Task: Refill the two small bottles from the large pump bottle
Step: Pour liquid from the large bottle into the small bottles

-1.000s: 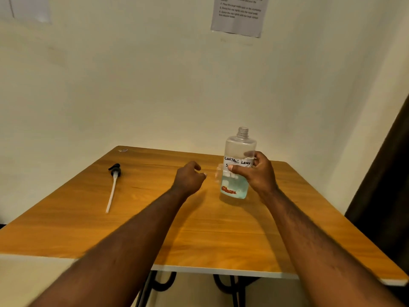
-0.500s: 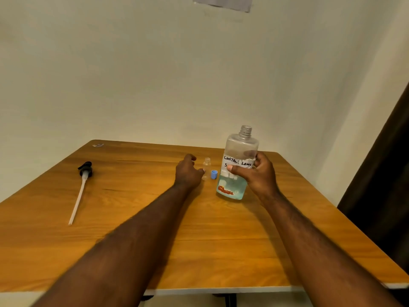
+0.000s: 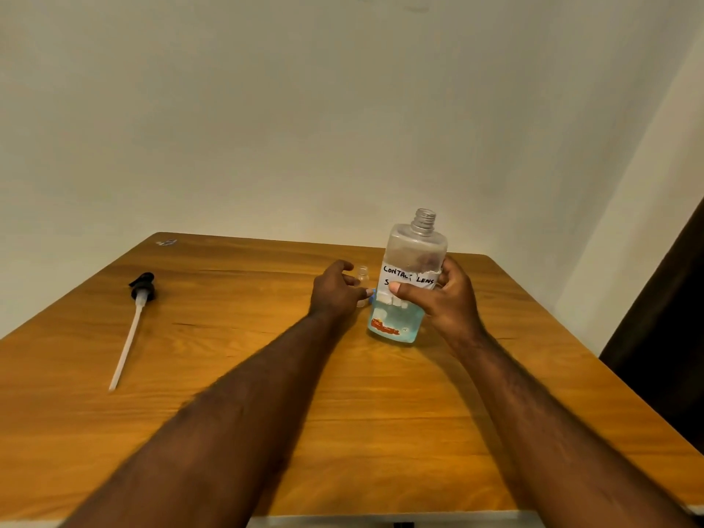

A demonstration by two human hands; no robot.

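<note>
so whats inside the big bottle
Pale blue liquid fills the bottom of the large bottle; above it looks empty. The right hand and paper label hide the exact level.

Table [image 3: 400,413]: wood-grain top, orange-brown, darker grain streaks running left to right. Pale edge band [image 3: 343,521] along near side. Small pale scrap or sticker [image 3: 166,242] at far left corner of top, too small to identify. Back wall [image 3: 304,127]: plain cream, stands behind table's far edge. Second wall [image 3: 628,222] at right, lighter tone, joins back wall in corner behind table's far right corner. Dark drape or panel [image 3: 666,318] at far right of view, beside table's right side — material unclear.
</note>
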